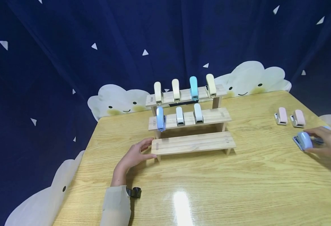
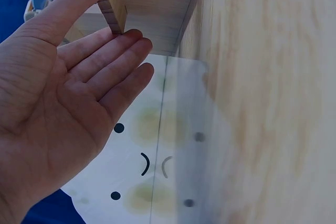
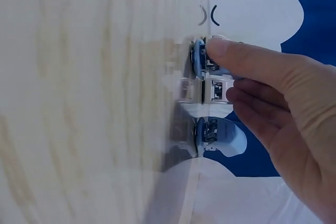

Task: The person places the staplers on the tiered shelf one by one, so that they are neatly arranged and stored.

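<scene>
A three-tier wooden rack (image 1: 193, 142) stands mid-table with small staplers on its upper two tiers. My left hand (image 1: 135, 154) is at the left end of its lowest tier, thumb in front and fingers behind. In the left wrist view, the left hand (image 2: 79, 87) has its fingers nearly straight, fingertips at the wooden edge (image 2: 116, 11). Far to the right, my right hand (image 1: 325, 141) pinches a blue stapler (image 1: 304, 141) between thumb and fingers, low over the table. The right wrist view shows the thumb (image 3: 226, 51) against that stapler (image 3: 199, 59).
Two pink staplers (image 1: 281, 115) stand behind the right hand, and another blue stapler (image 3: 226, 137) is beside it. Cream and turquoise staplers (image 1: 193, 88) line the top tier; a blue stapler (image 1: 160, 119) and two white ones (image 1: 198, 113) occupy the middle. A dark blue curtain (image 1: 120, 40) hangs behind.
</scene>
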`<state>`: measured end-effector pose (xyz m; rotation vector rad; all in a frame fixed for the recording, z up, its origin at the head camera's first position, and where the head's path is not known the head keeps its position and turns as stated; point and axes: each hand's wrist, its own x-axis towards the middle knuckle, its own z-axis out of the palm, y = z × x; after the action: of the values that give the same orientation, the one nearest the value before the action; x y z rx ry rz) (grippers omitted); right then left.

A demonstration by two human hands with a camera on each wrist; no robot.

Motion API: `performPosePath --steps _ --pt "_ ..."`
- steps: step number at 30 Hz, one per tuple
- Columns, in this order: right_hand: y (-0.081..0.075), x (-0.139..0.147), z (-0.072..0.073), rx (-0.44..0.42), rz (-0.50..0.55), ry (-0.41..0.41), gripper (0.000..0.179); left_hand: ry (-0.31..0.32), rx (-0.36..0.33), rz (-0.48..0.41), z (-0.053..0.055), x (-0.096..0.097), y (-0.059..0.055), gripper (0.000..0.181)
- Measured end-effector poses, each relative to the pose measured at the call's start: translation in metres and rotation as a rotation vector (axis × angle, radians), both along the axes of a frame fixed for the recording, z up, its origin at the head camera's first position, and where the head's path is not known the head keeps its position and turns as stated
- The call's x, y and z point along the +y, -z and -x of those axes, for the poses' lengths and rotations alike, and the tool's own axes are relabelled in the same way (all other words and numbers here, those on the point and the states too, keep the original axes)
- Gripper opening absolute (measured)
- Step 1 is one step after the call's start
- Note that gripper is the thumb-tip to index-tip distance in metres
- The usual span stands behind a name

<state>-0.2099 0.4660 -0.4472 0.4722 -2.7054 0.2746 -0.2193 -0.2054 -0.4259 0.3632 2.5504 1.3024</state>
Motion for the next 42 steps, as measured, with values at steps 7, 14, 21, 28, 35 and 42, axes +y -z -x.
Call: performPosePath --steps 7,14,21,28,35,42 --pt "-0.002 -0.008 -0.001 0.108 0.081 -0.007 0.085 0.006 0.001 0.006 0.001 0.0 0.001 0.08" --pt "-0.024 -0.032 0.006 0.105 0.169 -0.008 0.078 0.004 0.005 0.01 -0.001 0.0 0.0 0.08" --pt "-0.052 -0.078 0.017 0.09 0.252 -0.021 0.069 0.012 0.006 0.007 -0.001 -0.001 0.0 0.08" --pt "-0.081 -0.135 0.03 0.113 0.266 -0.09 0.068 0.008 0.003 0.009 -0.001 -0.001 0.0 0.081" --pt "-0.099 -0.182 0.042 0.1 0.227 -0.179 0.069 0.005 0.012 0.015 -0.002 -0.002 0.0 0.081" --pt "-0.108 -0.217 0.053 0.038 0.229 -0.256 0.065 0.007 0.014 0.014 -0.002 -0.001 0.001 0.08"
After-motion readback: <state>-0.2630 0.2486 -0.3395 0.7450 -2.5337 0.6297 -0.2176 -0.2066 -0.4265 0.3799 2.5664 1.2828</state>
